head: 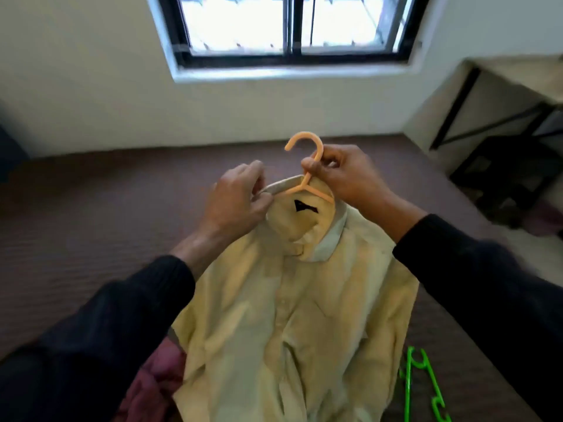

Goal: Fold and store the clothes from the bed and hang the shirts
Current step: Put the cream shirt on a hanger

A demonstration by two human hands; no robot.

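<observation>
**Yellow shirt held up on an orange hanger**

Seen from the head camera, the right hand (pixel 341 175) pinches the neck of the orange hanger (pixel 307 172) just under its hook. The left hand (pixel 240 196) grips the collar of the pale yellow shirt (pixel 292 315), fingers curled round the cloth. The shirt hangs in the air between both arms, above the brown bed (pixel 91 208). A maroon garment (pixel 152 388) lies lower left, and a green hanger (pixel 423 388) lower right. A window (pixel 292 25) is ahead.

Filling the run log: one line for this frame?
step: hanging shirt | left hand: pinches collar of yellow shirt | right hand: grips orange hanger neck | hanger inside collar | green hanger: unused on bed
</observation>
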